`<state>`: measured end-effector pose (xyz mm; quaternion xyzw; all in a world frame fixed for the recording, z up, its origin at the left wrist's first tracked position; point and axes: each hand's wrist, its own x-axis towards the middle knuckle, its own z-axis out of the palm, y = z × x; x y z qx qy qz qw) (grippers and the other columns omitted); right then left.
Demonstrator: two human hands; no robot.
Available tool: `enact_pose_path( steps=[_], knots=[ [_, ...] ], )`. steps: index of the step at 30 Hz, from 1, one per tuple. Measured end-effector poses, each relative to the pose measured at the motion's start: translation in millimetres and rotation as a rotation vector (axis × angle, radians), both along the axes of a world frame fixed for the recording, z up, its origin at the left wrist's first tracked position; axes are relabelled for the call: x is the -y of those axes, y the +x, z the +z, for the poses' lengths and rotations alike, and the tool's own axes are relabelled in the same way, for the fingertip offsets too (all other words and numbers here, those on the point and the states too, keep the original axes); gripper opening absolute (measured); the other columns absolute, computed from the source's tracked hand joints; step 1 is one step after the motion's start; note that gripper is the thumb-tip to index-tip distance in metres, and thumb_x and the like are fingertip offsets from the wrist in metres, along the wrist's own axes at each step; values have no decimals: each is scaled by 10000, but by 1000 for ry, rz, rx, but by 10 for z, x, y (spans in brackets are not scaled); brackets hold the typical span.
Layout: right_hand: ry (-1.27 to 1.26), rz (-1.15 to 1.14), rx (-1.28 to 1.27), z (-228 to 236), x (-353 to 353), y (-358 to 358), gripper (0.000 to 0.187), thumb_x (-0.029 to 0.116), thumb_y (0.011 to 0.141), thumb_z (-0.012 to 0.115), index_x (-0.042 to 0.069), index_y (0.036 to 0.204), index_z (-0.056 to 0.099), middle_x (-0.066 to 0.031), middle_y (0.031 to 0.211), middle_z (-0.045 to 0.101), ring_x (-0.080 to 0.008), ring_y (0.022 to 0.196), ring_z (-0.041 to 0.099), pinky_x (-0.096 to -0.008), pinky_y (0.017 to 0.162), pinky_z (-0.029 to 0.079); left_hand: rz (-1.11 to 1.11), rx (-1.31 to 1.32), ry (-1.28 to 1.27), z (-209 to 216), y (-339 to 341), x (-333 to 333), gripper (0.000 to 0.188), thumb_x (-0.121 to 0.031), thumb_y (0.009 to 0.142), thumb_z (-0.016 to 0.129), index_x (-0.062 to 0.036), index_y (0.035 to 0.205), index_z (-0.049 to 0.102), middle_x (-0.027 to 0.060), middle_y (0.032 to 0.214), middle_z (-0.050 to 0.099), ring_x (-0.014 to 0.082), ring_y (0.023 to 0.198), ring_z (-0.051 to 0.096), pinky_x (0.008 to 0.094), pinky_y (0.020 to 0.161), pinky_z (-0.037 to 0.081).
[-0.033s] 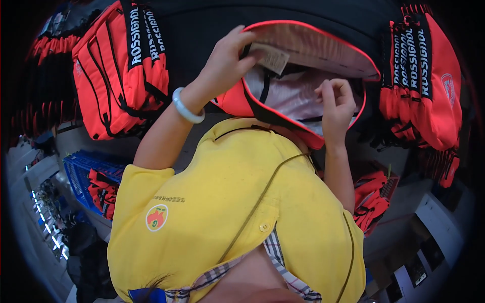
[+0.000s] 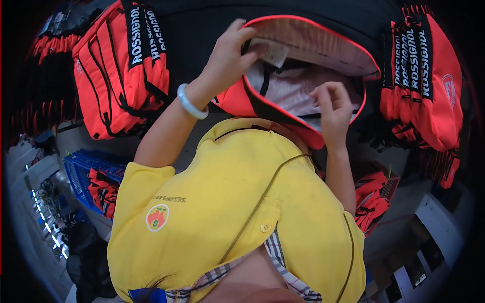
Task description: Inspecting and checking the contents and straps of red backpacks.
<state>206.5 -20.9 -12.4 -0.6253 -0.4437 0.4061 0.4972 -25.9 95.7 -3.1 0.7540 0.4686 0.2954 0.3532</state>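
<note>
A red-and-black backpack (image 2: 230, 101) lies unzipped in front of me, its pale shiny lining showing. My left hand (image 2: 231, 54) grips the edge of its raised flap at the upper left corner, thumb inside. Beside that thumb, a white sewn-in label (image 2: 275, 54) hangs from the lining. Over the right part of the opening is my right hand (image 2: 333, 106), fingers curled and pinched together. Whether anything thin is between those fingertips, I cannot make out. Black straps or trim cross the inside, partly in shadow.
Piled red-and-black backpacks (image 2: 103, 76) stand at the left, and another stack of red bags (image 2: 437, 86) at the right. Below the table edge sit a blue plastic crate (image 2: 83, 177) with red pieces and a container with red fabric (image 2: 371, 199). A dark cloth surface (image 2: 202, 25) lies beneath.
The flap's edge stands slightly higher, and my left hand has moved up a little with it. My right hand has dropped slightly toward me, still curled.
</note>
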Motion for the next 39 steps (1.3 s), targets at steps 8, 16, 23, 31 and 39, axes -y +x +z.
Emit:
enact_pose_path(
  steps=[8,16,23,31,39],
  knots=[
    [211,552,389,-203,403,-176,318,75,850,690,9,1160,669,-137,1181,674,-319,1089,594,-393,979,436,151,-55,0,-190,-47,648,613,-208,872,758,-145,1444,547,233,1511,374,344,1403,403,393,1152,329],
    [122,670,228,-164,383,-170,113,77,858,653,-14,867,719,-90,1152,723,-284,998,617,-371,857,508,59,367,-438,-370,-176,819,955,113,775,485,-53,1617,67,154,1663,178,232,1539,174,287,1154,290],
    [117,631,195,-150,390,-163,75,67,808,688,-7,812,699,-107,1025,750,-277,832,665,-370,776,526,46,529,-440,-335,-169,904,973,139,758,455,-51,1620,45,139,1665,153,228,1542,143,327,1197,226],
    [95,625,142,-192,394,-124,82,79,807,685,-1,819,699,-122,1005,750,-265,798,676,-362,739,526,256,170,-149,-215,-119,743,815,85,788,584,-77,1544,328,167,1587,260,307,1461,328,374,1157,320],
    [1,527,13,69,198,31,148,58,867,698,-1,1001,726,-109,1044,744,-209,996,702,-331,896,531,67,125,413,183,298,-415,184,43,938,519,9,1027,675,81,947,684,174,815,665,277,793,523]
  ],
)
